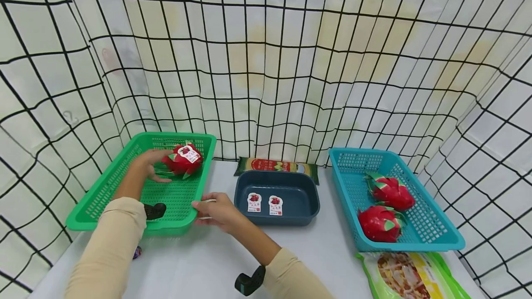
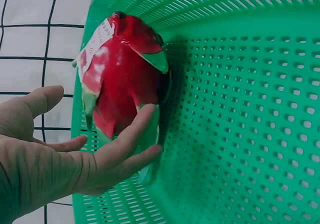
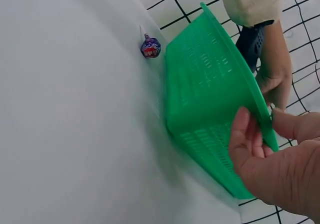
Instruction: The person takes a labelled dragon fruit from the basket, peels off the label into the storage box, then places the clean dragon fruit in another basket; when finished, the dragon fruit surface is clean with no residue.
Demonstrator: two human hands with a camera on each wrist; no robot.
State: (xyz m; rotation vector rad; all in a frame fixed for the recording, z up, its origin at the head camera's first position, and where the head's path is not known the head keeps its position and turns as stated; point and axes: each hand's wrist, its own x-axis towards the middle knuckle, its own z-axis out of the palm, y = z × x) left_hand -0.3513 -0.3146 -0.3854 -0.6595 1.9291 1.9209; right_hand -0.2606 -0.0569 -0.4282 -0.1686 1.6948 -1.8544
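Observation:
A red dragon fruit [image 1: 178, 166] with a white sticker [image 1: 189, 153] lies in the green basket [image 1: 211, 149], towards its far right corner. Beside it, inside the basket, is my left hand [image 1: 143, 165], its fingers spread; in the left wrist view the fingertips of this left hand [image 2: 90, 166] reach the fruit's green leaf tips [image 2: 150, 134] without curling round it. On the basket's near right corner, my right hand [image 1: 222, 211] pinches the rim. The right wrist view shows the thumb of my right hand [image 3: 285, 174] over the rim and its fingers beneath.
A dark blue bin [image 1: 291, 220] with two stickers [image 1: 254, 202] stands mid-table, a noodle-like packet [image 1: 276, 165] behind it. The blue basket [image 1: 349, 216] at right holds two dragon fruits [image 1: 380, 223]. Before it lies a green bag [image 1: 409, 276]. A lollipop [image 3: 150, 47] lies near the green basket. Black netting surrounds the table.

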